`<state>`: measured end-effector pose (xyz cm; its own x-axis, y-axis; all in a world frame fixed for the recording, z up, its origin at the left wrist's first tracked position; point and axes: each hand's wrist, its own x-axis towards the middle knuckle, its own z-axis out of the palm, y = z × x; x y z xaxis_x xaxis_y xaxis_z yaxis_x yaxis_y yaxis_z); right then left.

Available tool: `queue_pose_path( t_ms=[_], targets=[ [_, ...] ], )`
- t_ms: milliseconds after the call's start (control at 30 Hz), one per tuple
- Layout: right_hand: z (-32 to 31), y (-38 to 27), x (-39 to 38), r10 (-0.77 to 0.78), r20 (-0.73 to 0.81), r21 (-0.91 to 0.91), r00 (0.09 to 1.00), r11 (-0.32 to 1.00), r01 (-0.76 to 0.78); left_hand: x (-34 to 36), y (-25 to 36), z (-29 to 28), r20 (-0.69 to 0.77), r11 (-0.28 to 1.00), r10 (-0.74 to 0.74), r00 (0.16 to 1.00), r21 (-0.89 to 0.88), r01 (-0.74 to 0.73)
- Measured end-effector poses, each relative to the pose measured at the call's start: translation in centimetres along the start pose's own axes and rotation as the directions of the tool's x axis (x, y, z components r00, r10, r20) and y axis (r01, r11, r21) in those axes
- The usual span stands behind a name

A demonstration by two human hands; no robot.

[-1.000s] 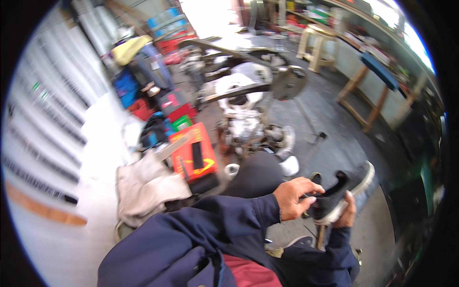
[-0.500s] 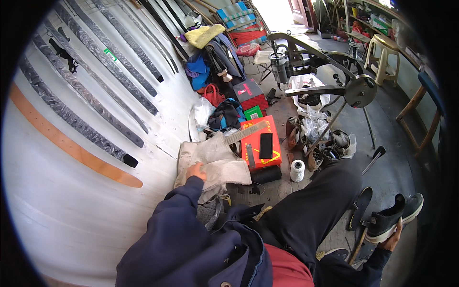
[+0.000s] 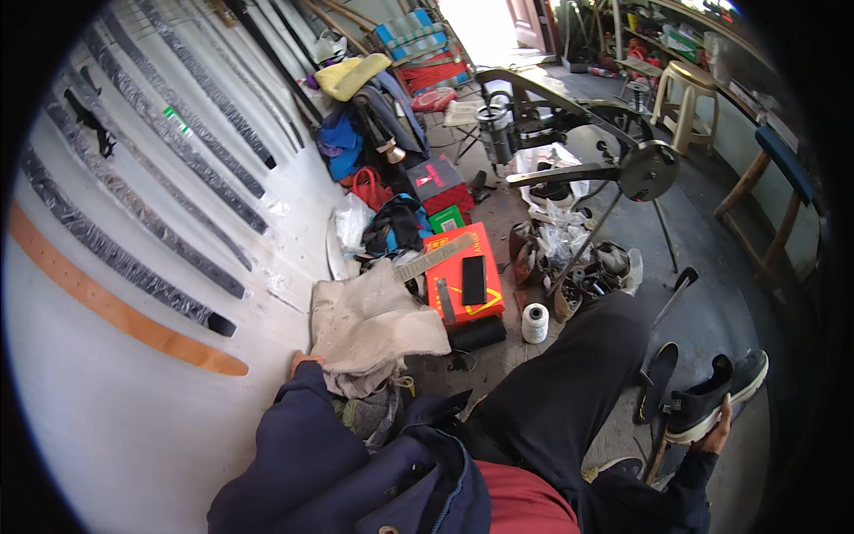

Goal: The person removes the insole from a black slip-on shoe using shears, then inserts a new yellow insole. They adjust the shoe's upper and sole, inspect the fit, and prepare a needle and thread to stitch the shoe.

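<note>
Head view, left to right: plastic-wrapped straps (image 3: 129,264) and a tan strap (image 3: 124,315) are showing against a white panel (image 3: 151,427). Left hand (image 3: 305,360) is resting at the near left edge of the beige cloth (image 3: 378,320); its fingers are partly hidden, so I cannot tell whether they are pinching the fabric. Beyond the cloth, a black phone (image 3: 474,280) is lying on a red box (image 3: 445,298), and a thread spool (image 3: 535,323) is standing just beside. Farther back, a black metal machine (image 3: 648,169) is standing on the floor. At far right, the right hand (image 3: 714,432) is clamping the black shoe (image 3: 698,408) from below, around its pale sole, well apart from the cloth.

Judged step: the right hand is supporting the shoe while the left is attending to the cloth. Any next move is probably calling for a surer hold at the cloth's edge, with the shoe staying steady.
</note>
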<state>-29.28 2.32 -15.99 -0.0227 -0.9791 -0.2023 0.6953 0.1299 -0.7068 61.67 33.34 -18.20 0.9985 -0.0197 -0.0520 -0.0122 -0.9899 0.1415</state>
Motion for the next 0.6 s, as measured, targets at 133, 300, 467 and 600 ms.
queue_pose_path(
  t_ms=[133,300,467,600],
  targets=[
    [0.3,0.3,-0.5,-0.046,-0.137,-0.061,0.989,0.997,0.038,3.1,0.2,0.7,0.089,0.989,0.121,0.989,0.073,-0.128],
    [1.0,0.5,-0.5,-0.093,-0.16,-0.085,0.983,0.993,0.08,0.3,5.9,-1.9,-0.195,0.84,0.47,0.861,-0.2,-0.504],
    [2.0,0.7,-0.1,-0.122,-0.099,-0.072,0.988,0.991,0.115,-7.3,17.5,-10.4,-0.351,0.467,0.698,0.625,-0.438,-0.768],
    [2.0,0.4,-0.2,-0.136,-0.07,-0.044,0.988,0.99,0.133,-17.7,24.0,-18.8,-0.249,0.181,0.87,0.426,-0.643,-0.744]
  ],
)
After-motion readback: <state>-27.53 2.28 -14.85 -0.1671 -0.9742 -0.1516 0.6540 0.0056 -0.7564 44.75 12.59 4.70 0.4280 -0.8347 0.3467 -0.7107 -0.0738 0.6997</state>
